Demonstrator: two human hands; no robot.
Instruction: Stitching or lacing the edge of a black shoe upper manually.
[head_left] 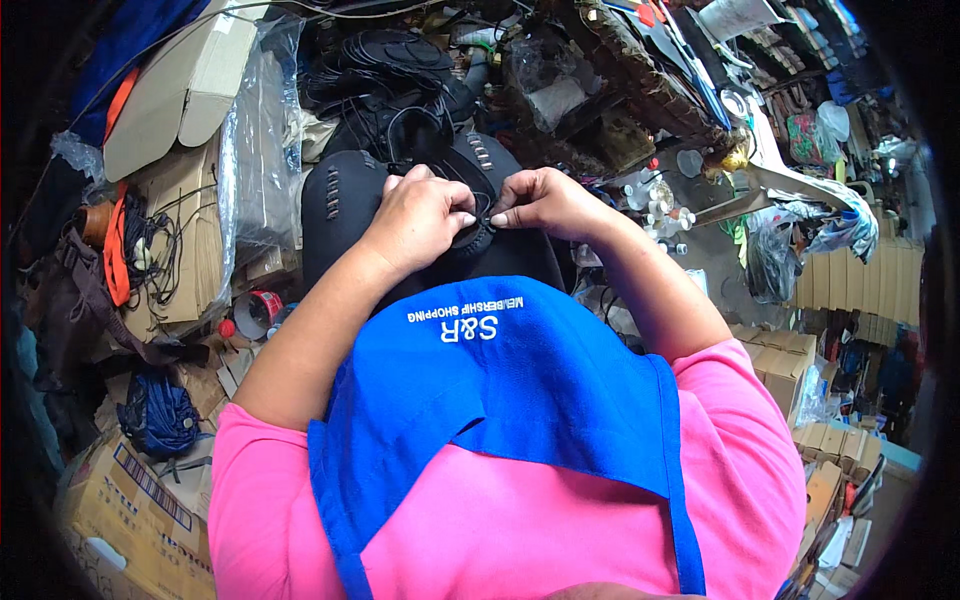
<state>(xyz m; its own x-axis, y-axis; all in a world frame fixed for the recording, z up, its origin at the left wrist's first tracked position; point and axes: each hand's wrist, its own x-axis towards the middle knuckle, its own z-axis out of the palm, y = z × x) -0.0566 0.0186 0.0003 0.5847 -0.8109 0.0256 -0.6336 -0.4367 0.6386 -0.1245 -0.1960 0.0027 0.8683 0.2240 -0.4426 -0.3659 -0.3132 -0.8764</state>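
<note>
Over my lap, my left hand [425,212] and my right hand [545,203] meet with thumbs and forefingers pinched close together. Between them is a small black piece with a curved, ridged edge [474,240], gripped by my left fingers. Thin black cord [482,197] loops beside the fingertips, and my right fingers pinch at it. Black fabric covers my legs [335,205], with pale stitch-like marks in rows. The exact kind of the black piece is hard to tell, since it blends into the dark cloth.
Black cords [385,60] lie heaped beyond my knees. Cardboard [185,80] and clear plastic stand at the left, above a printed carton [130,520]. On the right are small bottles [660,205], a metal blade-like strip [730,207] and stacked cardboard pieces [850,280].
</note>
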